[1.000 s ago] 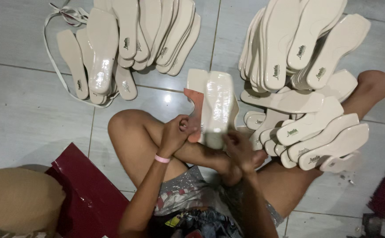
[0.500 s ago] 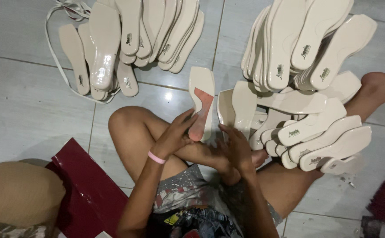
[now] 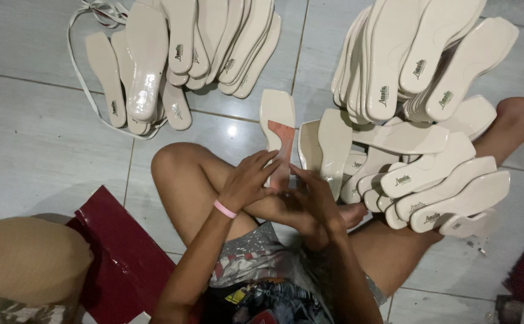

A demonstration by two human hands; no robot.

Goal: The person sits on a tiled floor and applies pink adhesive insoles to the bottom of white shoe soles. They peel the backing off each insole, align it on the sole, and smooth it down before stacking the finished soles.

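At the lower left of the frame a dark red bag (image 3: 124,252) lies on the tiled floor (image 3: 33,150) beside the person's bent knee. At centre, the left hand (image 3: 247,180) and right hand (image 3: 313,201) both grip the heel end of a cream insole (image 3: 278,129). Its long axis runs upright in the frame, toe toward the top, reddish underside showing. Farther off, insole piles fill the upper left (image 3: 214,42) and right (image 3: 418,90).

Left hand (image 3: 247,180) fingers curled, right hand (image 3: 313,198) alongside, touching
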